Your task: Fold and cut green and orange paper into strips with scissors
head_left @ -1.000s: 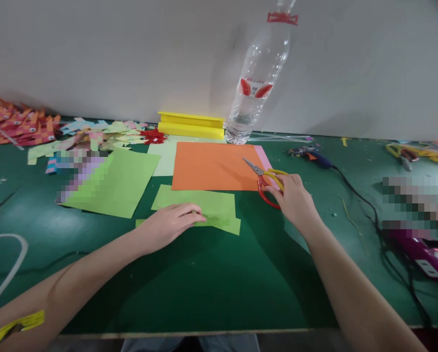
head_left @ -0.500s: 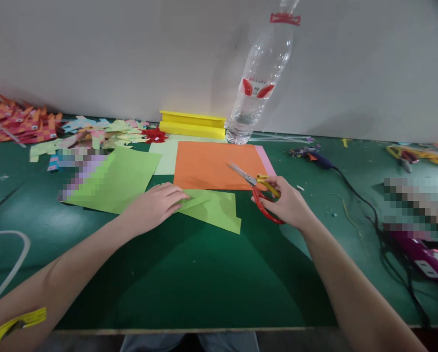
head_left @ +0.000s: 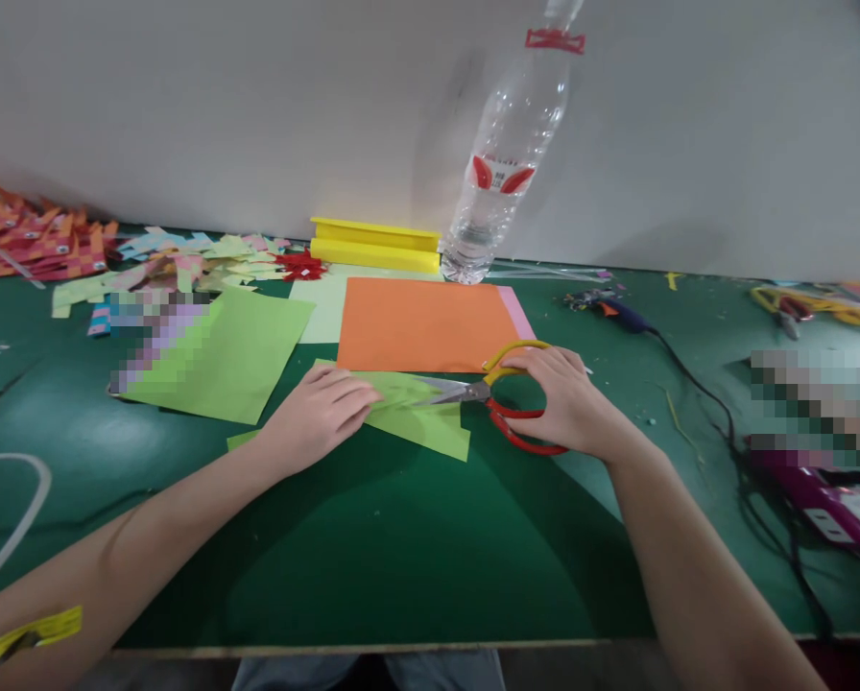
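My right hand (head_left: 570, 395) grips a pair of scissors (head_left: 480, 392) with one yellow and one red handle. Their handles are spread, and the blades point left over a green paper piece (head_left: 434, 422) that lies flat. My left hand (head_left: 333, 408) is closed, its fingertips pinching a small green paper strip (head_left: 397, 386) that meets the blade tips; whether the blades are cutting it I cannot tell. An orange sheet (head_left: 419, 326) lies just beyond both hands, over pale green and pink sheets. A larger green sheet (head_left: 239, 350) sits left of my left hand.
A tilted plastic bottle (head_left: 506, 178) stands against the wall beside a yellow folded strip (head_left: 376, 248). Paper scraps (head_left: 206, 259) and orange-red folded pieces (head_left: 41, 235) heap up at the back left. At right lie a blue-handled tool (head_left: 624, 315) with its cable and a purple power strip (head_left: 825, 499).
The scissors have swung left and opened, bringing their blades from over the orange sheet to the green strip. My left hand has shifted slightly right, raising the strip.
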`<state>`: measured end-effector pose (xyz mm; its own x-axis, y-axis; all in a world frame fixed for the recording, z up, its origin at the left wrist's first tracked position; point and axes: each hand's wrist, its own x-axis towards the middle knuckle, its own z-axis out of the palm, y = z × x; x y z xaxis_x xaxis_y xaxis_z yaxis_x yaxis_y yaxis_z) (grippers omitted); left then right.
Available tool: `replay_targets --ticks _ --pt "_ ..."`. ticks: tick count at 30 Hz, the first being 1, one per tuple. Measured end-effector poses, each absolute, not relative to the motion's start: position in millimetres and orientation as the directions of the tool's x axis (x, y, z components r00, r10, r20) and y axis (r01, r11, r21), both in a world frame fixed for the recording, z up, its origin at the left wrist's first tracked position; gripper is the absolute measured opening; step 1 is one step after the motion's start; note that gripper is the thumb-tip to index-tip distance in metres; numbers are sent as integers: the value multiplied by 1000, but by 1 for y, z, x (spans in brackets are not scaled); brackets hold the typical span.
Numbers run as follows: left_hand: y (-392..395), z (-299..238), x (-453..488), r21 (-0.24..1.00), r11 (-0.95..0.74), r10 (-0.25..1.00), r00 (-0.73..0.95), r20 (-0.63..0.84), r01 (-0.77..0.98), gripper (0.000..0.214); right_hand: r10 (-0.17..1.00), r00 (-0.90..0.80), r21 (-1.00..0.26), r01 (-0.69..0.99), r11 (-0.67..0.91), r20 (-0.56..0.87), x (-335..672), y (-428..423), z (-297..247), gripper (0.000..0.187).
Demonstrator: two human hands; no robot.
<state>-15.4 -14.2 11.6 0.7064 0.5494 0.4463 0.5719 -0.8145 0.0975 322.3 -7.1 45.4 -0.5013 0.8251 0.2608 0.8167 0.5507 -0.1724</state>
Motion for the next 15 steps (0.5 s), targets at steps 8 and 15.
replay_targets --ticks 8,15 --pt "-17 8 -11 153 -835 539 729 422 528 26 817 -524 -182 802 568 240 320 -5 39 41" --pt "-17 10 -10 173 -840 536 733 420 515 22 803 -549 -215 776 593 233 321 -4 37 42"
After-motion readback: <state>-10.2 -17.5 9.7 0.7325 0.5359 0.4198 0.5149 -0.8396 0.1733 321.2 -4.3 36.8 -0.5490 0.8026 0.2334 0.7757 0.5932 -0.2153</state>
